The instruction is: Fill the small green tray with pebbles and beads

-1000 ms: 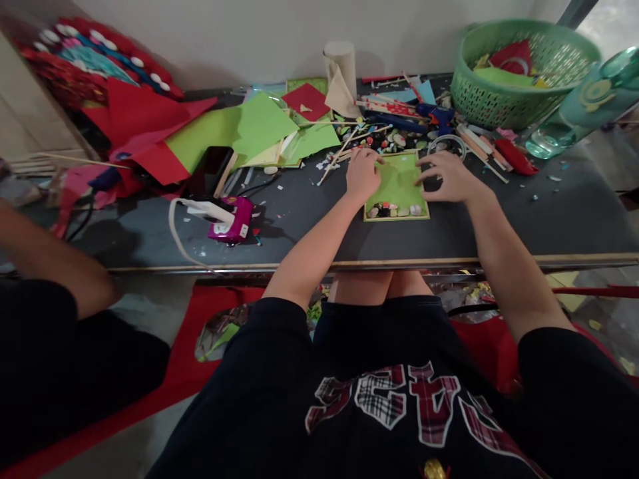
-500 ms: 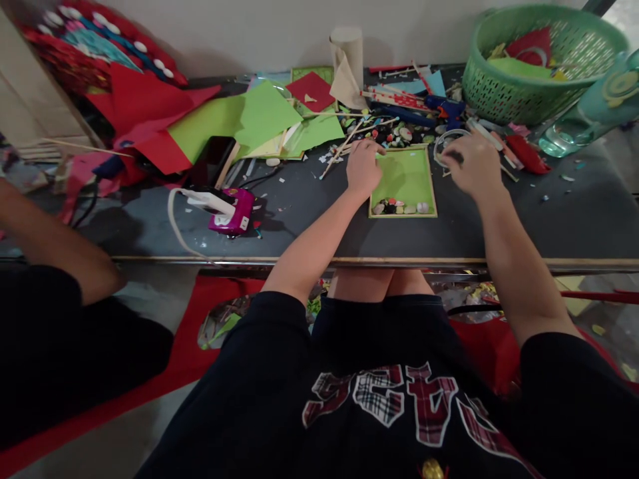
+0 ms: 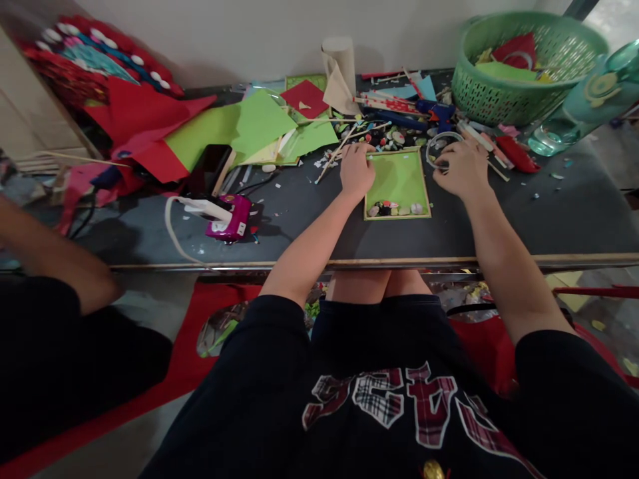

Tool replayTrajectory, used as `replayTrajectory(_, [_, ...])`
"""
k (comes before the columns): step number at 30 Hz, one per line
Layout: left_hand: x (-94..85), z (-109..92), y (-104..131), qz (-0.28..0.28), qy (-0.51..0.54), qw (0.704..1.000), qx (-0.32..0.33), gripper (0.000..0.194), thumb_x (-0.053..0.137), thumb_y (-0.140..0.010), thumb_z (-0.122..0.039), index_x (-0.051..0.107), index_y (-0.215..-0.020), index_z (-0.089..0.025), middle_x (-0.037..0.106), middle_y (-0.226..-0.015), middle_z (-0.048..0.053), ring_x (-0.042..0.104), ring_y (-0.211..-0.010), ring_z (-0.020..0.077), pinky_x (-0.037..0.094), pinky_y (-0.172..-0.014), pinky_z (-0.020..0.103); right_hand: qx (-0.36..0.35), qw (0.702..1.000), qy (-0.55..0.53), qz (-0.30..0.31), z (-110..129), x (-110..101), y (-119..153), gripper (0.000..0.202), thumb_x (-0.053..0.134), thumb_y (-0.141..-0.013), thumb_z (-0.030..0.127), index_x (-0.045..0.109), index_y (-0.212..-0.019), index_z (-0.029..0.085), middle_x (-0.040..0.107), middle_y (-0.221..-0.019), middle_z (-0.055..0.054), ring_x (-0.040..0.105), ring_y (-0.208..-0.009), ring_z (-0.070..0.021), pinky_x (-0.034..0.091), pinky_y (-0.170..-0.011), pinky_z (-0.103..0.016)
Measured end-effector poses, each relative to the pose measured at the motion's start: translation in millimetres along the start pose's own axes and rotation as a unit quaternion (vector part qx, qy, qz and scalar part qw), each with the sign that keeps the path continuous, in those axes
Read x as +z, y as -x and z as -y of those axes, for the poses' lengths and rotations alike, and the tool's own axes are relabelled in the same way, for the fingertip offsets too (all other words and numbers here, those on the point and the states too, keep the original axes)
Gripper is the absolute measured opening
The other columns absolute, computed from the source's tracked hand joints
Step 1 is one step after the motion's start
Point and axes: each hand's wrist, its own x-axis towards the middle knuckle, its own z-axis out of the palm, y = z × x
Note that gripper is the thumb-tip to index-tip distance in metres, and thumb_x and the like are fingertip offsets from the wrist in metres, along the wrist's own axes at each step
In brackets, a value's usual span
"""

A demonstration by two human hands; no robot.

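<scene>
A shallow square frame with a light green base (image 3: 398, 179) lies on the dark table, with small pebbles (image 3: 394, 209) in a row along its near edge. My left hand (image 3: 357, 171) grips its upper left corner, fingers curled over the rim. Just right of the frame is a clear ring that looks like a roll of tape (image 3: 443, 136). Around its near side close the bent fingers and thumb of my right hand (image 3: 463, 166); they partly cover it. Loose pebbles (image 3: 394, 138) and thin sticks (image 3: 335, 158) lie behind the frame.
A green basket (image 3: 499, 100) and a water bottle (image 3: 574, 113) stand at the back right, near a blue glue gun (image 3: 439, 113). Green sheets (image 3: 264, 123), a phone (image 3: 212, 166) and a purple power adapter (image 3: 237, 219) are leftward. Another person's arm (image 3: 54, 253) rests at far left.
My right hand has shifted slightly left and its fingers have come onto the clear ring. My left hand stays at the frame's corner. The whole view has shifted slightly.
</scene>
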Motion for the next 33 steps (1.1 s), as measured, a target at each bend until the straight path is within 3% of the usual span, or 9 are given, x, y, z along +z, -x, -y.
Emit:
replayTrajectory(4, [-3.1,-3.6,-0.7,0.014,0.022,1.000,0.016,0.015,0.054,-0.095,-0.034,0.065,-0.100,-0.026,0.067,-0.111,0.012,0.052,-0.128,0.0347,0.040,-0.120,0.060,0.024,0.999,0.031,0.014,1.7,4.6,-1.4,0.015,0.059,-0.089,0.023,0.072,-0.090,0.018,0.071,-0.115,-0.015,0.054,-0.121,-0.0356,0.038,-0.104,-0.056])
replayTrajectory(9, [-12.9,-21.5,0.5,0.044,0.044,0.997,0.038,0.039,0.045,-0.099,-0.060,0.065,-0.109,-0.028,0.069,-0.117,0.012,0.056,-0.128,0.0334,0.040,-0.118,0.056,0.017,0.999,-0.010,-0.031,17.1,8.0,0.4,0.032,0.039,-0.102,0.033,0.068,-0.106,0.019,0.068,-0.121,-0.017,0.054,-0.123,-0.0355,0.038,-0.107,-0.056])
replayTrajectory(14, [-24.5,-52.1,7.5,0.084,0.065,0.987,0.117,0.063,0.030,-0.097,-0.075,0.061,-0.129,-0.030,0.074,-0.115,0.011,0.066,-0.112,0.0263,0.055,-0.094,0.041,-0.039,0.992,-0.102,-0.067,41.5,22.8,3.2,0.036,0.033,-0.103,0.037,0.062,-0.116,0.020,0.068,-0.117,-0.015,0.061,-0.116,-0.0325,0.043,-0.107,-0.054])
replayTrajectory(19, [-25.8,-63.3,11.7,0.083,0.016,0.983,0.166,0.068,0.029,-0.097,-0.075,0.058,-0.138,-0.029,0.075,-0.113,0.011,0.067,-0.115,0.0282,0.055,-0.097,0.043,-0.075,0.973,-0.210,-0.050,51.7,27.3,5.0,0.037,0.033,-0.103,0.043,0.059,-0.122,0.025,0.073,-0.105,-0.011,0.069,-0.099,-0.0281,0.053,-0.095,-0.048])
replayTrajectory(24, [-25.0,-62.1,12.4,0.081,-0.014,0.983,0.167,0.066,0.031,-0.097,-0.073,0.053,-0.143,-0.032,0.072,-0.124,0.011,0.063,-0.124,0.0285,0.051,-0.106,0.045,-0.077,0.958,-0.276,-0.004,56.4,21.8,8.4,0.037,0.042,-0.100,0.042,0.058,-0.130,0.027,0.078,-0.099,-0.008,0.074,-0.092,-0.0274,0.055,-0.097,-0.047])
replayTrajectory(29, [-22.6,-58.9,11.0,0.097,-0.023,0.978,0.185,0.062,0.028,-0.099,-0.069,0.059,-0.139,-0.033,0.069,-0.130,0.010,0.060,-0.129,0.0286,0.045,-0.114,0.049,-0.069,0.954,-0.292,-0.008,59.2,21.1,9.7,0.042,0.046,-0.098,0.041,0.058,-0.136,0.026,0.078,-0.095,-0.007,0.075,-0.086,-0.0264,0.058,-0.094,-0.047])
replayTrajectory(33, [-24.8,-60.5,11.9,0.087,-0.012,0.981,0.172,0.060,0.029,-0.099,-0.068,0.060,-0.134,-0.030,0.071,-0.122,0.012,0.061,-0.126,0.0281,0.046,-0.112,0.048,-0.096,0.943,-0.317,-0.031,57.1,22.9,8.5,0.039,0.047,-0.095,0.036,0.064,-0.127,0.021,0.077,-0.095,-0.009,0.075,-0.086,-0.0255,0.059,-0.089,-0.045])
